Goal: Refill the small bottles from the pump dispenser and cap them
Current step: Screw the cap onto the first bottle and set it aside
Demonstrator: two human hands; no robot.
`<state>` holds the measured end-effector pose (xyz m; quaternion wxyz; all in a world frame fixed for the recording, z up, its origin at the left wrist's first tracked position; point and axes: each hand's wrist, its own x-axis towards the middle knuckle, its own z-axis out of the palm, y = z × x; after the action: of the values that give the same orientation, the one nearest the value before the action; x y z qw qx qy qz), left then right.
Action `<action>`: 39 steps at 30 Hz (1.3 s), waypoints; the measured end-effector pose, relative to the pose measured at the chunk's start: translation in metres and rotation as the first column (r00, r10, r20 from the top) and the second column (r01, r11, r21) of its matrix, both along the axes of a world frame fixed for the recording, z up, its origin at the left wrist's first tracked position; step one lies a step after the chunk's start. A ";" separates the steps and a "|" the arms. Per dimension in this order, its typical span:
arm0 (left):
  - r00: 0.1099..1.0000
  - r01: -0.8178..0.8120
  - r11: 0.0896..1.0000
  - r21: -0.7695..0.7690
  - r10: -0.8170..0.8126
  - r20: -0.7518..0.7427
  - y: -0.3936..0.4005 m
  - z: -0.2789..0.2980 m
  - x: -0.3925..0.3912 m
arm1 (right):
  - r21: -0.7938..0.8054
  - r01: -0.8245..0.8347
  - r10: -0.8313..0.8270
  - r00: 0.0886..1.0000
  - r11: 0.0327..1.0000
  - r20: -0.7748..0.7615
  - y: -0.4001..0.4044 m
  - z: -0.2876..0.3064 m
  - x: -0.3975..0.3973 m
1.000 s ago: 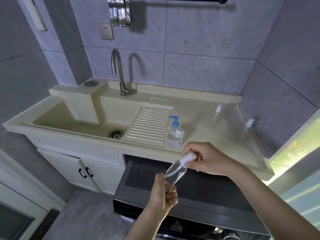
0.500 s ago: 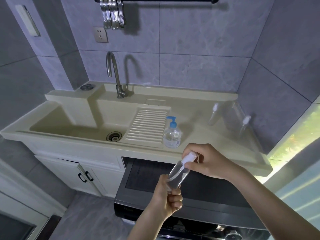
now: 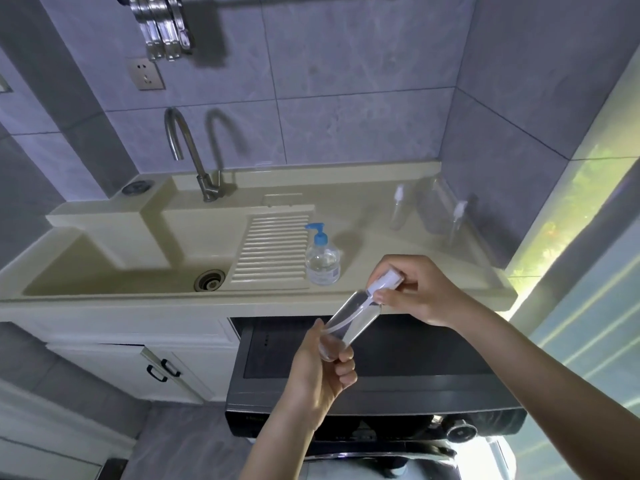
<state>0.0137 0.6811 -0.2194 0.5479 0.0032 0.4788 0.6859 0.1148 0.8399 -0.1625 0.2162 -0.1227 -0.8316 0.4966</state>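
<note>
While the right hand [image 3: 419, 289] pinches the white spray cap [image 3: 386, 284] with curled fingers, the left hand [image 3: 320, 368] grips the base of the small clear bottle [image 3: 349, 322], held tilted in the air before the counter [image 3: 381, 299]. Behind, the blue-topped pump dispenser [image 3: 322, 259] stands beside the sink's ribbed washboard [image 3: 273, 247]; two more capped bottles [image 3: 398, 211] stand near the corner.
</note>
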 end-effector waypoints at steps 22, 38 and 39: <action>0.967 -0.080 0.993 0.089 0.099 -0.234 0.002 0.007 0.029 | -0.102 0.084 -0.092 0.992 0.991 -0.083 -0.004 -0.009 0.025; 0.918 -0.126 0.985 0.117 0.161 -0.362 0.013 -0.003 0.044 | -0.118 0.094 -0.110 0.985 0.989 -0.130 0.001 -0.012 0.039; 0.916 -0.127 0.985 0.117 0.162 -0.368 0.013 -0.004 0.045 | -0.116 0.092 -0.107 0.986 0.989 -0.130 0.002 -0.012 0.041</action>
<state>0.0591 0.6945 -0.2233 0.3930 0.1240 0.5423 0.7322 0.1553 0.8417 -0.1749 0.2897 -0.1416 -0.7793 0.5373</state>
